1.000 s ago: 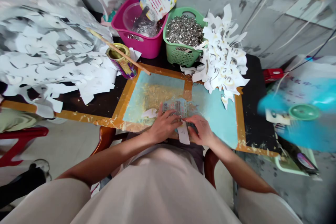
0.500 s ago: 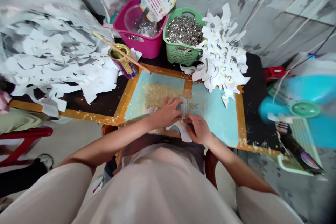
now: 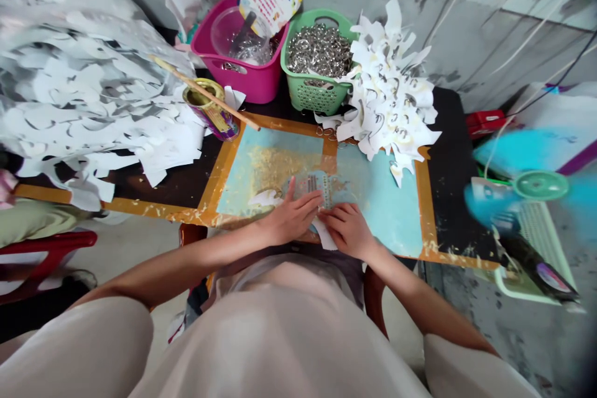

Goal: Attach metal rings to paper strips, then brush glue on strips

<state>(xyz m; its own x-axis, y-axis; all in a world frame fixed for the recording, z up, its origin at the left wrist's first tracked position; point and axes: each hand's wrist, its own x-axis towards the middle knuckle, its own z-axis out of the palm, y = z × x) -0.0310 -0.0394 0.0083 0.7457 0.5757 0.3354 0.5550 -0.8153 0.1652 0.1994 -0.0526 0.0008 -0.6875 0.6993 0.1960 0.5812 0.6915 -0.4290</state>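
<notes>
The left hand (image 3: 290, 221) and right hand (image 3: 347, 231) lie close together, fingers spread on a printed paper card (image 3: 310, 185), though I cannot tell whether either grips it. The card sits on a blue sheet (image 3: 377, 211) on the bench (image 3: 450, 137), with a green plastic basket (image 3: 312, 96) of metal rings at 12 o'clock

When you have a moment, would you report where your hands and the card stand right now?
Left hand and right hand pressed on printed card, on blue board. White paper strip at right hand. Cut paper pile beyond, apart from hands.
</notes>
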